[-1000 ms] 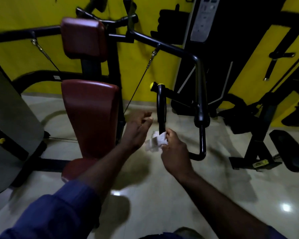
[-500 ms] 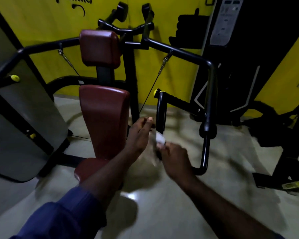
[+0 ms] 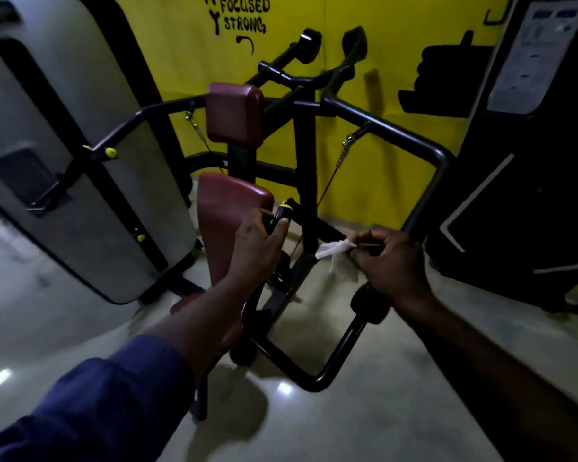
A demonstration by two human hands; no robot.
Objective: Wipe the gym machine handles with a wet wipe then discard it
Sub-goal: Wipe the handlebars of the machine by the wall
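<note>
**Steadying one handle, wipe at the next**

The left hand [image 3: 257,245] curls around the upright handle [image 3: 277,217], just under its yellow end cap [image 3: 283,205]. A second black handle [image 3: 317,225] runs from there down to the right, its long axis pointing at the right hand [image 3: 392,266], which pinches the wet wipe [image 3: 331,250] just beside its far end. Half a second earlier the left hand was open and the wipe was on the upright handle.

A yellow wall [image 3: 381,61] lettered "FOCUSED STRONG" faces me; a grey cover panel [image 3: 47,128] stands at the left edge of the glossy floor [image 3: 381,411].
</note>
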